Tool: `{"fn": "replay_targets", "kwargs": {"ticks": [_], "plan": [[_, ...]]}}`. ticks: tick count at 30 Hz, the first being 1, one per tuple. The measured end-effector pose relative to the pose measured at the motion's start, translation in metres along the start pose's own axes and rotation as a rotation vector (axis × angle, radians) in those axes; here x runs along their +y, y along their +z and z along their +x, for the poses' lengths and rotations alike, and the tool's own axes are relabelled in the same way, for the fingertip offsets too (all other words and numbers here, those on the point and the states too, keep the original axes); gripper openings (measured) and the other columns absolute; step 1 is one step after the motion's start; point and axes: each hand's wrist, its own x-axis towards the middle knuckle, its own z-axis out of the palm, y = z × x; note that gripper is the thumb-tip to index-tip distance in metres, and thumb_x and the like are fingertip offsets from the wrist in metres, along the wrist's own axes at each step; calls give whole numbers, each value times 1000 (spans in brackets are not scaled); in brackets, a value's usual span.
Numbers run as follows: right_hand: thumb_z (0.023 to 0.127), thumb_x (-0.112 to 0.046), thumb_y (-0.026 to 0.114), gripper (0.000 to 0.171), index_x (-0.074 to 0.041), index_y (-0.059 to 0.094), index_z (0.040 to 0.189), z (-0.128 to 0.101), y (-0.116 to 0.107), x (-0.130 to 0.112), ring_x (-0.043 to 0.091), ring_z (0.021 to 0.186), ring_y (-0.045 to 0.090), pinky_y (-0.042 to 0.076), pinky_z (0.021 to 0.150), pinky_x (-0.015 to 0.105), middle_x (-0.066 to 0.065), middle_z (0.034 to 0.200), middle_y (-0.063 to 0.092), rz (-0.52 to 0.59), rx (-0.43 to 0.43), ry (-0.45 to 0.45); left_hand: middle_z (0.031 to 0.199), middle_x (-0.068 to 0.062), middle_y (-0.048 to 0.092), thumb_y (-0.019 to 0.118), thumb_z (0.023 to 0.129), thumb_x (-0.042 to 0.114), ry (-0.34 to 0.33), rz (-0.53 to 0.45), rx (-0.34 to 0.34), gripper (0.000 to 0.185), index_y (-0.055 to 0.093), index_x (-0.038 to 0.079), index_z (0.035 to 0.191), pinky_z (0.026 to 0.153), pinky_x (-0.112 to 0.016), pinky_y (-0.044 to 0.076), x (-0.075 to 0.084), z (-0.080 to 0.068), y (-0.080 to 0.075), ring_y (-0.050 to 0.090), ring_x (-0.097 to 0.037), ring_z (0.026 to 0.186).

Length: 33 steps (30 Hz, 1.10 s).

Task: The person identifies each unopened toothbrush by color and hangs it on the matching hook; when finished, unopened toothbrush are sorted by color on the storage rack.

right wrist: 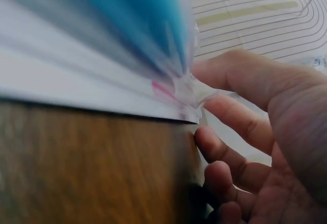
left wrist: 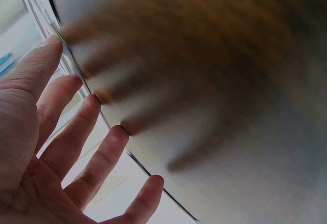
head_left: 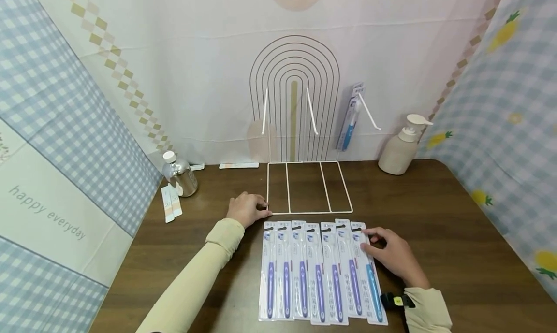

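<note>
A white wire rack (head_left: 319, 212) stands against the back curtain with three hooks. My left hand (head_left: 247, 209) touches its front left corner; in the left wrist view its fingers (left wrist: 76, 137) are spread and fairly straight, tips against a surface. Several packaged toothbrushes (head_left: 303, 275) with purple handles lie side by side in front of the rack. At the row's right end lies a packaged blue toothbrush (head_left: 373, 289). My right hand (head_left: 393, 255) pinches this pack's right edge near the top; the plastic (right wrist: 184, 89) meets thumb and index finger. Another packaged blue toothbrush (head_left: 349, 123) hangs from the right hook.
A pump bottle (head_left: 397, 154) stands at the back right, and a silver bottle with a white cap (head_left: 184, 180) at the back left. Small white cards (head_left: 171, 205) lie beside the silver bottle. Patterned curtains (head_left: 78, 106) surround the wooden table (head_left: 470, 255).
</note>
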Motion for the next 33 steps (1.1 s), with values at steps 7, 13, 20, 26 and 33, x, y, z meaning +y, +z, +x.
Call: {"fn": "replay_targets", "kwargs": {"ticks": [7, 13, 20, 26, 33], "plan": [[94, -26, 82, 38, -10, 74, 128, -1, -8, -5, 16, 84, 62, 48, 71, 31, 1, 94, 72, 66, 116, -7, 124, 10, 76, 86, 87, 45, 6, -11, -1, 26, 86, 28, 106, 90, -55, 47, 1, 0, 0, 65, -28, 114], [92, -23, 84, 40, -12, 76, 130, 13, -30, -33, 13, 66, 55, 42, 59, 27, 4, 92, 76, -33, 330, -165, 119, 10, 77, 87, 85, 45, 9, -11, 14, 26, 86, 28, 104, 89, -55, 47, 1, 0, -2, 66, -28, 111], [83, -7, 91, 46, -12, 78, 126, 35, -78, -96, 2, 52, 39, 33, 53, 17, 12, 93, 78, -64, 699, -460, 118, 11, 77, 87, 86, 44, 1, -17, 2, 23, 86, 28, 102, 88, -55, 46, 0, 1, -2, 65, -28, 109], [85, -7, 89, 47, -17, 76, 129, 45, -107, -134, -5, 54, 39, 32, 56, 11, 13, 95, 78, 25, 798, -476, 120, 11, 77, 86, 87, 45, 2, -8, 5, 25, 86, 28, 105, 88, -54, 46, 0, 1, -2, 65, -28, 110], [89, -16, 87, 42, -21, 77, 129, 59, -108, -142, -5, 52, 41, 32, 54, 12, 11, 103, 80, 34, 817, -415, 122, 10, 76, 86, 87, 46, 6, -3, 9, 27, 86, 28, 107, 89, -55, 47, 0, 0, 0, 65, -27, 110]]}}
